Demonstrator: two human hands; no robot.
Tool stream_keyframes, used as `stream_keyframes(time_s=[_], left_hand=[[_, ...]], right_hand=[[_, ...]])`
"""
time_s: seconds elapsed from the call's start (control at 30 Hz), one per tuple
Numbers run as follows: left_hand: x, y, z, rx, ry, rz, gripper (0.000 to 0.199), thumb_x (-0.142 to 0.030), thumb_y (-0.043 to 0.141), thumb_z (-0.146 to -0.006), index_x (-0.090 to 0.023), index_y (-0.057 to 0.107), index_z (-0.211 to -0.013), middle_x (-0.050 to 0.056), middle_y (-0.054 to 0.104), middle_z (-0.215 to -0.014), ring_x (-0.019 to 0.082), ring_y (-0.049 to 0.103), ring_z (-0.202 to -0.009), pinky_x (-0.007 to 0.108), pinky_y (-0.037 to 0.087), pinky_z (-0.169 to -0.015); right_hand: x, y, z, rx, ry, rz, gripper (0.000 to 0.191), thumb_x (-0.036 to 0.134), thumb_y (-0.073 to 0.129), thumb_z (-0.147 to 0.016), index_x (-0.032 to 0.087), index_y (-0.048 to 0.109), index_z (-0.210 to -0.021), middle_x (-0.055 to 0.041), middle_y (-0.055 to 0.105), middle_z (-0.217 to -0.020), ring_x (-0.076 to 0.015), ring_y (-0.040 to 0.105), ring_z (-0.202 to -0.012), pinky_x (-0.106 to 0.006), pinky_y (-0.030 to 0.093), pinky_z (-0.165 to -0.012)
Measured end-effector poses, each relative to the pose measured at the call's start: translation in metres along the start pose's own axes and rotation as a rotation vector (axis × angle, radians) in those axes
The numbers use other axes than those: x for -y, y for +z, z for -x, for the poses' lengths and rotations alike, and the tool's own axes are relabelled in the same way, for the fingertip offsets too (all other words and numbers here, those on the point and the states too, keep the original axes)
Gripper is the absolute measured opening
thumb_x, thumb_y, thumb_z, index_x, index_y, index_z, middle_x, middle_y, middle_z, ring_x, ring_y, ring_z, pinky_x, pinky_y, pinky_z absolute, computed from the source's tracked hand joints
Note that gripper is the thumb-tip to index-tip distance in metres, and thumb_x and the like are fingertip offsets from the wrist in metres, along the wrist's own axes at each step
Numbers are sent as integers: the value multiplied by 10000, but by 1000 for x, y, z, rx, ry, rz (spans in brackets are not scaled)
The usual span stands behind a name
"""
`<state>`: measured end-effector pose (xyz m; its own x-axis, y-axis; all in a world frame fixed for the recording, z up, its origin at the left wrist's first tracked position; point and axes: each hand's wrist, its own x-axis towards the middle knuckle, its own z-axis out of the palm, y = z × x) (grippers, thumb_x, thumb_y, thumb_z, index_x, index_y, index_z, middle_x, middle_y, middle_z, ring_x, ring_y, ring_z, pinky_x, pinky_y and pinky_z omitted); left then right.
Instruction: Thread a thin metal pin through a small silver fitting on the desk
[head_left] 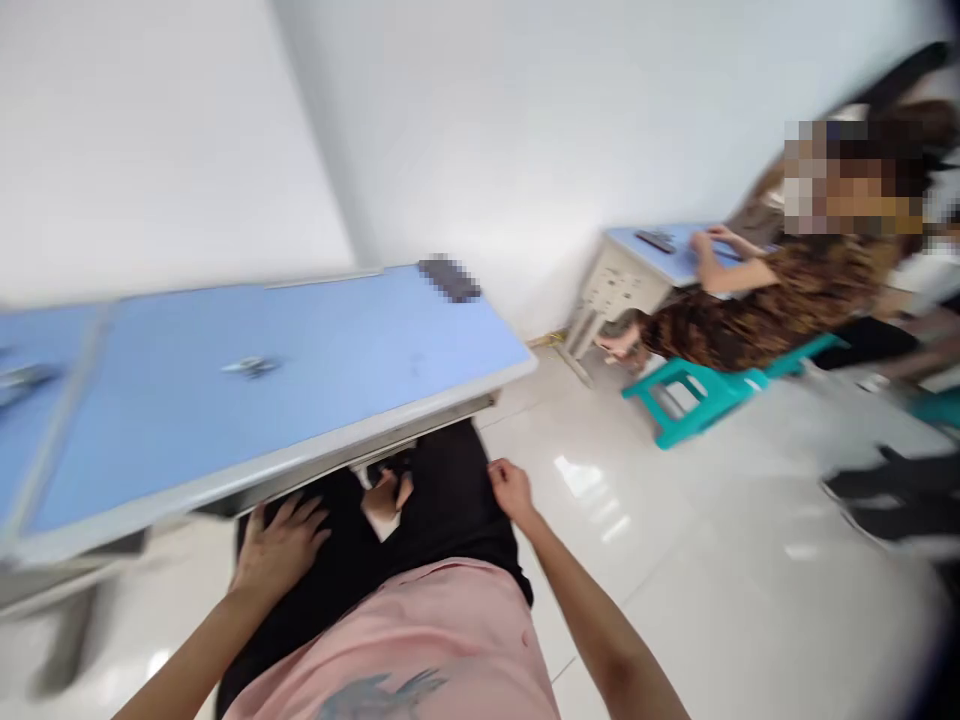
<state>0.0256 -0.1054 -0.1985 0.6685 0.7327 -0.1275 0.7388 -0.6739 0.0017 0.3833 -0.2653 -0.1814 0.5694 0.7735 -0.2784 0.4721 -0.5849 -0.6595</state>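
Observation:
My left hand (281, 545) lies flat on the thigh of my black trousers (442, 500), just below the desk edge, with its fingers spread and nothing held. Beside the other thigh, my right hand (511, 490) is loosely curled against the trouser leg; I see nothing in it. In front of me is a light blue desk (337, 350). A small silvery object (251, 366), smeared by motion, rests on the desktop, and its kind is unclear. Near the desk's far right corner lies a dark, pixelated rectangular object (450, 278).
An adjoining blue desk (45, 350) with a blurred metallic thing (26, 380) stands at left. To the right, a seated person (750, 300) has both hands at another blue desk (675, 262). A teal stool (697, 400) stands on the shiny tiled floor (675, 560).

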Motion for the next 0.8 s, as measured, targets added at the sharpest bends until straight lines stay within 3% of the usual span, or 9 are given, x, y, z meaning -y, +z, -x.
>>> stream_keyframes(time_s=[0.07,0.17,0.33,0.43,0.53,0.63,0.73,0.8], left_hand=[[14,-4,11,-64,-41,43,378,-342,475,-928,-243,652,-1246,80,508,-1459,320,355,-1409,626,108,-1169],[24,-10,27,-114,-128,134,440,-387,437,-940,-252,589,-1331,58,462,-1497,322,344,-1417,598,204,-1155],[36,-16,54,-62,-287,348,534,-448,373,-946,-220,504,-1410,72,431,-1519,324,419,-1365,558,275,-1135],[48,-6,79,-37,-392,458,555,-481,350,-937,-209,527,-1387,87,549,-1419,308,539,-1250,483,372,-1082],[52,19,116,-2,-518,565,552,-480,372,-903,-206,579,-1336,105,619,-1331,331,598,-1166,470,445,-996],[33,56,156,48,-659,711,580,-457,400,-858,-144,611,-1298,169,642,-1277,385,613,-1130,508,472,-938],[-8,93,184,83,-813,900,558,-381,434,-812,-113,636,-1257,187,671,-1217,380,625,-1117,493,491,-930],[-39,112,189,69,-928,1050,552,-356,463,-798,-109,630,-1262,174,666,-1235,344,623,-1147,440,493,-966]], right_hand=[[25,-15,-11,-2,-112,34,280,345,417,-970,229,656,-1060,-54,696,-958,-194,619,-859,-300,474,-774],[68,-36,-17,49,-274,67,304,371,435,-935,206,675,-1020,-48,689,-865,-197,611,-770,-295,455,-717],[154,-74,0,215,-548,114,318,456,494,-923,221,705,-966,-6,654,-733,-160,557,-641,-256,411,-618],[212,-87,6,220,-684,146,350,478,501,-922,197,707,-957,0,614,-667,-147,507,-584,-255,390,-582],[268,-84,1,190,-792,235,344,455,498,-918,183,706,-956,7,583,-639,-133,467,-556,-254,369,-569],[317,-67,-11,168,-881,325,325,432,501,-910,183,706,-955,6,585,-641,-127,476,-556,-255,378,-580],[359,-43,-25,152,-929,391,320,426,501,-901,197,710,-980,-6,618,-685,-137,517,-572,-264,404,-590],[383,-24,-36,101,-984,432,334,430,498,-904,208,702,-1047,-27,659,-771,-154,564,-628,-282,435,-630]])
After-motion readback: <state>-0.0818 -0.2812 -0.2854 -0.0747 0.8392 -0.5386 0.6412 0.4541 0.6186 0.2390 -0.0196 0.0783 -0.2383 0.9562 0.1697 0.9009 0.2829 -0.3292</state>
